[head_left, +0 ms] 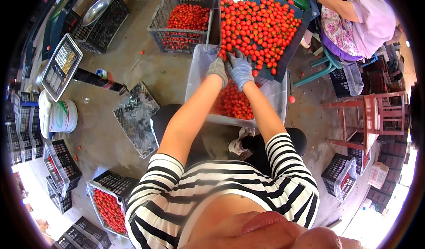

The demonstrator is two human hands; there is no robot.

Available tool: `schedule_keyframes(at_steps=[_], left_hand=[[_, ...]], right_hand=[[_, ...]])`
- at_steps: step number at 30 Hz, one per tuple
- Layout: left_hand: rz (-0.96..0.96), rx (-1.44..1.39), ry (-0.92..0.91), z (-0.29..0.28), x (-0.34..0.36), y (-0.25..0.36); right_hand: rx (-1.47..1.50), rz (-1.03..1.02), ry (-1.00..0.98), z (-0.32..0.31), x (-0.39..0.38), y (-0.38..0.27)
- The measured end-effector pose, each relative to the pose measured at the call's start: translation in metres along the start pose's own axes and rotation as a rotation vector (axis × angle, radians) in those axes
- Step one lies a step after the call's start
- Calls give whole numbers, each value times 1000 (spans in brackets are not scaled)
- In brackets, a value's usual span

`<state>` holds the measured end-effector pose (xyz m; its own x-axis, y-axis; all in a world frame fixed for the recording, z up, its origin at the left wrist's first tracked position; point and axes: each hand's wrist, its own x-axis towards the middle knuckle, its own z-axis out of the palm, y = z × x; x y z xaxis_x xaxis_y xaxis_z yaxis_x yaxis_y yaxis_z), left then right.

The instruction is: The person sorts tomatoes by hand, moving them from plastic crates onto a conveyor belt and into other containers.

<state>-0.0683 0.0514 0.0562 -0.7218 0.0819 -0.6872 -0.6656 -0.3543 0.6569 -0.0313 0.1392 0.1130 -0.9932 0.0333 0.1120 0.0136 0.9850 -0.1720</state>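
Many cherry tomatoes [252, 25] lie spread over a dark sloping tray [283, 56] in front of me. At the tray's near edge, my right hand [239, 68], in a blue-grey glove with dark fingertips, has its fingers apart over the tomatoes. Beside it my left hand [218, 70], in a grey-green glove, touches tomatoes at the tray's near left corner; its fingertips are partly hidden. Below both hands stands a crate lined with clear plastic [195, 78], holding more cherry tomatoes [233, 102].
A black crate [161, 30] of tomatoes adjoins the tray's left side. Leftward are a scale [62, 67], a white bucket [64, 116] and another tomato crate [108, 207]. At right, a co-worker [358, 19] sits on a green stool [330, 61], near a wooden chair [369, 116].
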Motion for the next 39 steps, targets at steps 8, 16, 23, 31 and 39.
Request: schedule_keyframes(at_steps=[8,16,23,31,39], left_hand=[[20,-24,3,-4,-13,4],[1,164,42,11,-13,2],[43,-95,-50,-16,46,-15],[-63,-182,-69,-4,2,-1],[115,321,-73,-9,23,-15]], right_hand=[[22,278,385,-10,-4,55],[3,56,234,-16,13,34],[-63,0,69,-17,53,-24],[25,-141,29,-6,-1,8],[-17,262,254,-3,-50,66]])
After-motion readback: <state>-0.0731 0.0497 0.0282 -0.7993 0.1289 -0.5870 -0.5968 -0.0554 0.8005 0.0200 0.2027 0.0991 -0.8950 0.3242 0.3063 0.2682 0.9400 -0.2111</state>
